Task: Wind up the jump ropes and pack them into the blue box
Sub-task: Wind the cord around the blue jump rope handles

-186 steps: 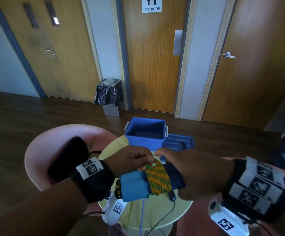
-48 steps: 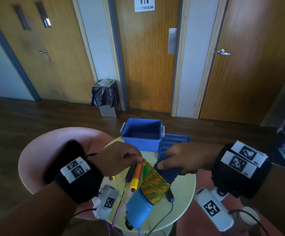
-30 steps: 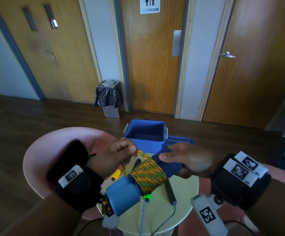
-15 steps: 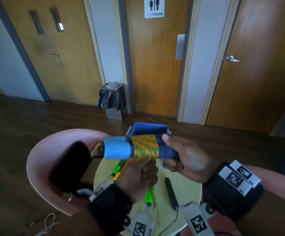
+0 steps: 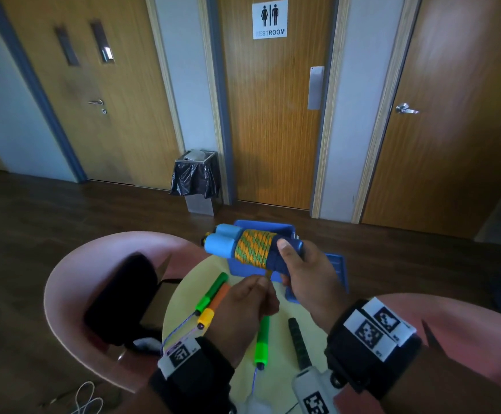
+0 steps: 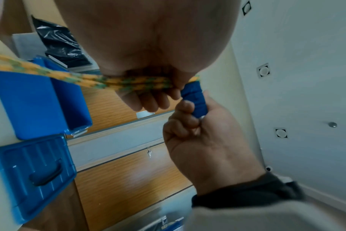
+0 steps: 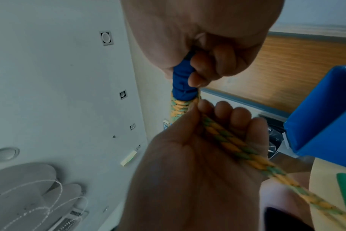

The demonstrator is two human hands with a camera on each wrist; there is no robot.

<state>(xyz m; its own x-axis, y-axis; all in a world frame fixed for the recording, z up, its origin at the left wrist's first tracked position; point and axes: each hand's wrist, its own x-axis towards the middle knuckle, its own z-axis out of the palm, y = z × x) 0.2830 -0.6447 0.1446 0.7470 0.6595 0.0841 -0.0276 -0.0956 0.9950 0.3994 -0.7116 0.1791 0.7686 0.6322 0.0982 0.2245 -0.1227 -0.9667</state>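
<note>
My right hand (image 5: 300,273) grips the dark blue handles (image 7: 183,84) of a jump rope held in the air over the yellow table (image 5: 276,380). Orange-and-green rope (image 5: 253,248) is wound round the handles, whose light blue foam ends (image 5: 219,242) point left. Just below the bundle, my left hand (image 5: 250,300) holds the loose rope strands (image 7: 227,140), fingers curled round them. The open blue box (image 5: 282,227) stands behind the bundle, its lid (image 6: 33,173) lying beside it on the right.
On the table lie other jump ropes: green (image 5: 213,292) and orange-yellow handles (image 5: 215,306) at left, another green handle (image 5: 262,342), a black handle (image 5: 298,342). Pink chairs (image 5: 73,282) flank the table. A bin (image 5: 197,179) stands by the restroom door.
The wound bundle went from low over the table up in front of the box and turned level. My left hand dropped from above it to below, holding the rope.
</note>
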